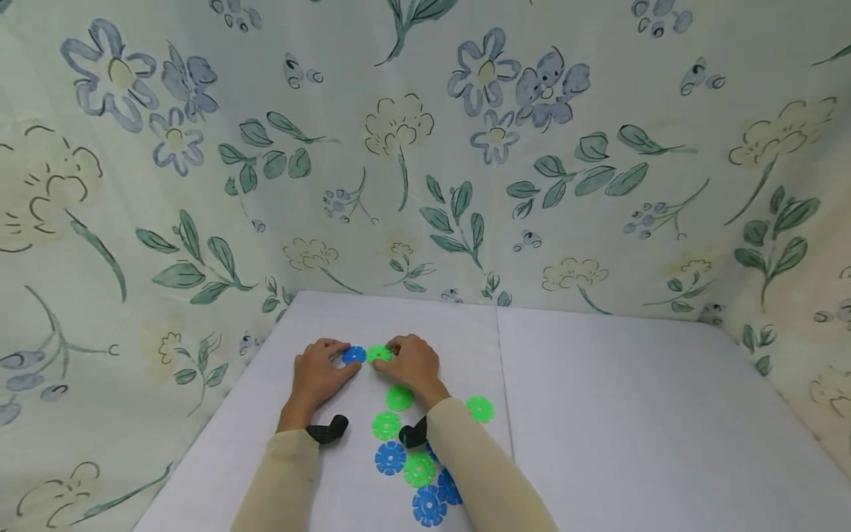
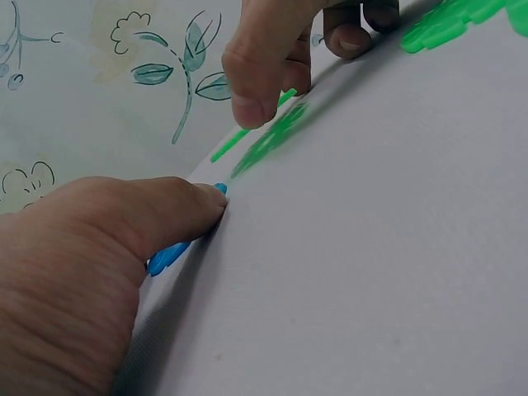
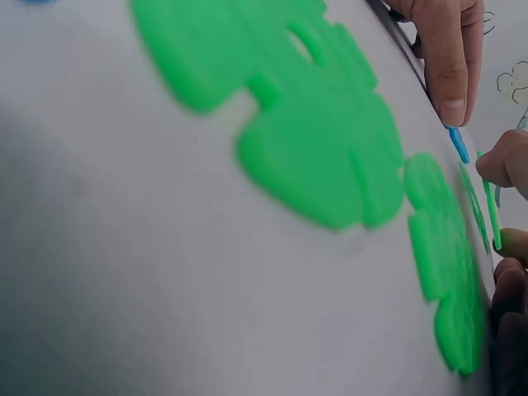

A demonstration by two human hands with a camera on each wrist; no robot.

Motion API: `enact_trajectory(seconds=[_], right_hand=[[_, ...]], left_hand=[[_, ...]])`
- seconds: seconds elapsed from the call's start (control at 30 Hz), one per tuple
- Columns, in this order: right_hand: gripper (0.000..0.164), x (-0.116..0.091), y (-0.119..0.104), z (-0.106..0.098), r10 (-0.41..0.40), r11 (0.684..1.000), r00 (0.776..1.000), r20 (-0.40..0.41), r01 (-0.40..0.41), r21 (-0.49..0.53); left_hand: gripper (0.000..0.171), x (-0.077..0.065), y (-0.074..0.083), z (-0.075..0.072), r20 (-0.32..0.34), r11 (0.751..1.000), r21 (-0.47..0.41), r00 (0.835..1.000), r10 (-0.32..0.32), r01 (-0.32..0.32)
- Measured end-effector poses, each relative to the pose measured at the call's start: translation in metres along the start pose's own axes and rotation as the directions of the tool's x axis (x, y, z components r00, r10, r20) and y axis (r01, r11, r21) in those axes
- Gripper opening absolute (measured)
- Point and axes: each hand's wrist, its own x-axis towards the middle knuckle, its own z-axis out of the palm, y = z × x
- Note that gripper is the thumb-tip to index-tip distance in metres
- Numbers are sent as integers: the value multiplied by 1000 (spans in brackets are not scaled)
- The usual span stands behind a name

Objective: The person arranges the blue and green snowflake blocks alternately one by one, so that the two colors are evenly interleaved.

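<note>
My left hand (image 1: 319, 377) pinches a blue slotted interlocking disc (image 1: 354, 355) at its rim, thumb on the near side and fingers at the far left. Just to its right, a green interlocking disc (image 1: 379, 355) is between the thumb and fingers of my right hand (image 1: 415, 363). The two discs are side by side, rims close together. In the left wrist view the green disc (image 2: 231, 146) shows edge-on a little over the white surface, with a green reflection below it. My left thumb (image 2: 177, 210) covers much of the blue disc (image 2: 169, 257).
Loose green discs (image 1: 399, 398) and blue discs (image 1: 390, 458) lie in a scattered group nearer me, some partly under the right forearm. Another green disc (image 1: 480, 408) lies right of that arm. Floral cloth (image 1: 465, 148) hangs behind the white table (image 1: 631, 414).
</note>
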Motion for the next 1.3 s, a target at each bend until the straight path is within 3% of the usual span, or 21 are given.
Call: enact_trajectory(seconds=[0.23, 0.87, 1.17, 1.3], right_hand=[[45, 2, 2, 3, -8, 998, 1000, 7, 8, -65], [54, -5, -3, -2, -7, 998, 998, 57, 10, -64], [62, -10, -1, -10, 5, 1000, 996, 85, -6, 17], [54, -14, 5, -19, -22, 996, 999, 45, 18, 86]], left_hand=[[56, 0, 1, 0, 7, 1000, -7, 1000, -2, 2], [55, -1, -1, 0, 11, 1000, 9, 1000, 9, -9], [55, -2, 2, 0, -1, 1000, 0, 1000, 17, -17], [55, -2, 2, 0, 6, 1000, 18, 1000, 2, -3]])
